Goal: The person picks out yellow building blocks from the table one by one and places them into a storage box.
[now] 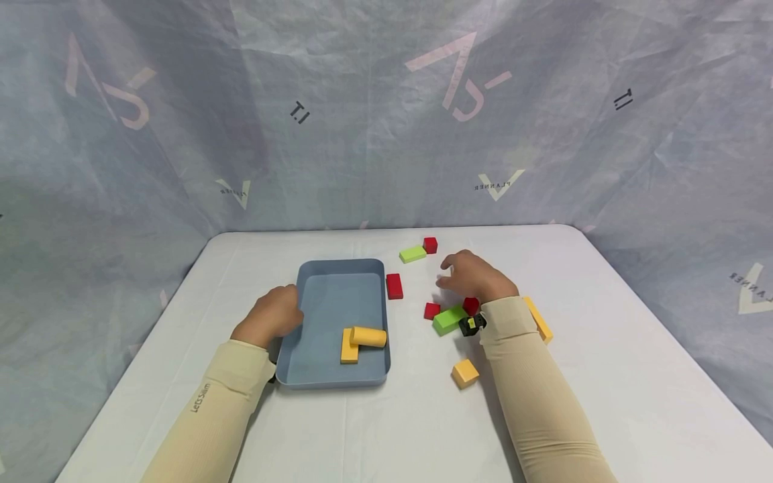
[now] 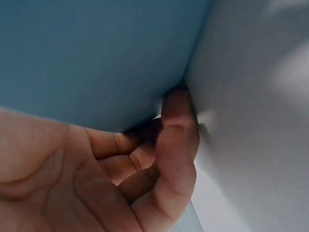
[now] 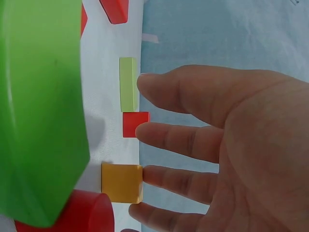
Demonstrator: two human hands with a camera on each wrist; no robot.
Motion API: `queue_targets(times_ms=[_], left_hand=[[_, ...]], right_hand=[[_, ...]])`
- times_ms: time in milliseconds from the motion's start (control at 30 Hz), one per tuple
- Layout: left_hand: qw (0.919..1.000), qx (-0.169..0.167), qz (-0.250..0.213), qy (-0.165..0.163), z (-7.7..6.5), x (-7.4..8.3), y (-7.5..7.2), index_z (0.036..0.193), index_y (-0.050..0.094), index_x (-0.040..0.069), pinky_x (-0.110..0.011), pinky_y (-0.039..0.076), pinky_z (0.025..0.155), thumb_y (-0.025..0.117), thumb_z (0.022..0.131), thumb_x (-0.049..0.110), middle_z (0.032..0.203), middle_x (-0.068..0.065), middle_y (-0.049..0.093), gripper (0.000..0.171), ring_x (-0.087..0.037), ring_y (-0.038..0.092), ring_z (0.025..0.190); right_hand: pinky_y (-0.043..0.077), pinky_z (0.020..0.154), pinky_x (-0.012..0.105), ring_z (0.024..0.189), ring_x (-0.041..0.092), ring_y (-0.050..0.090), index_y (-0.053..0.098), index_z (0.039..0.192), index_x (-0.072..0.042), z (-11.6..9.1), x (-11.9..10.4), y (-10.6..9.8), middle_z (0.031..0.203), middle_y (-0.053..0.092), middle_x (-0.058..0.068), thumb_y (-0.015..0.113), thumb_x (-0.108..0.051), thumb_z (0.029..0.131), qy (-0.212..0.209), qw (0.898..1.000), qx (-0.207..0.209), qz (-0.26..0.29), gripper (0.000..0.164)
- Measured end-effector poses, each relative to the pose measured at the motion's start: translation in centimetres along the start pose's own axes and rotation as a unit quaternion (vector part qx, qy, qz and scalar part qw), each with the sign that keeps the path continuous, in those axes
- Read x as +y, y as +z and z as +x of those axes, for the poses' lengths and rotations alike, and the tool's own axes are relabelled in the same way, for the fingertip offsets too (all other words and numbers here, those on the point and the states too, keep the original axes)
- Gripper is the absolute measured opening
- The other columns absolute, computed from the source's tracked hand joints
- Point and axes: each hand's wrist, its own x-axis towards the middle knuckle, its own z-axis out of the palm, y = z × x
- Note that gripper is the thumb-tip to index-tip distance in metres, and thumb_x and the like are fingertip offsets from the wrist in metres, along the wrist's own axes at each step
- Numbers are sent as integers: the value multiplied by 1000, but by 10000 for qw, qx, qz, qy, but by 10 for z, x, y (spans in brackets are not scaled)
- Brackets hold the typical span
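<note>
A shallow blue-grey tray (image 1: pixel 333 386) stands on the table, and my left hand (image 1: pixel 274 313) grips its left side. In the left wrist view, curled fingers (image 2: pixel 176 150) reach the foot of the tray's outer wall. Inside the tray, a yellow cylinder (image 1: pixel 368 337) leans on a flat yellow block (image 1: pixel 348 349). My right hand (image 1: pixel 473 275) is over the table right of the tray, holding nothing, with fingers and thumb parted. In the right wrist view its fingertips overlap an orange-yellow block (image 3: pixel 121 183) and a small red cube (image 3: pixel 133 124).
Near the right wrist lie a green block (image 1: pixel 449 320), a red cylinder (image 1: pixel 470 306) and a small red block (image 1: pixel 431 310). A long yellow bar (image 1: pixel 537 320) is further right, an orange cube (image 1: pixel 465 373) nearer. Red (image 1: pixel 394 286) and light green (image 1: pixel 413 254) blocks lie by the tray's right side.
</note>
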Motion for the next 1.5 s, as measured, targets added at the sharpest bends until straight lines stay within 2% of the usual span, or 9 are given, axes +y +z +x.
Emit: queue_targets(times_ms=[400, 633, 967, 1233, 1500], left_hand=[[10000, -23, -51, 31, -2, 0, 0, 113, 49, -12, -39, 46, 57, 53, 83, 1, 87, -15, 57, 33, -27, 52, 70], [10000, -54, -28, 4, -1, 0, 0, 113, 49, -11, -40, 47, 57, 53, 83, 2, 88, -16, 57, 33, -27, 52, 71], [10000, -37, -3, 58, -1, -3, 0, 114, 49, -11, -40, 46, 58, 51, 84, 2, 88, -15, 56, 33, -27, 51, 71], [10000, -54, 18, 29, -1, -1, -1, 118, 47, -13, -42, 47, 62, 52, 84, 2, 95, -19, 57, 38, -27, 52, 74], [10000, -52, 67, 45, 0, -1, -1, 118, 47, -13, -42, 47, 62, 52, 84, 3, 97, -21, 57, 38, -27, 52, 74]], right_hand=[[47, 85, 46, 95, 23, 49, 61, 120, -10, -2, -1, 0, 123, 45, 13, 65, -35, 87, -2, 9999, -3, 101, 41], [46, 88, 48, 97, 23, 49, 61, 121, -8, -2, 0, 0, 124, 43, 14, 65, -36, 88, 100, 9999, -105, 71, 44], [49, 80, 43, 86, 22, 53, 64, 109, -5, 0, -2, -1, 117, 43, 14, 66, -36, 86, 220, 9997, -86, -12, 38], [47, 86, 47, 95, 24, 50, 60, 120, -5, -1, -1, -1, 118, 53, 12, 65, -34, 88, 391, 9989, -196, 172, 44], [46, 89, 49, 99, 23, 50, 58, 124, -5, 1, 1, 0, 120, 56, 11, 64, -35, 88, 329, 9991, -230, 127, 47]])
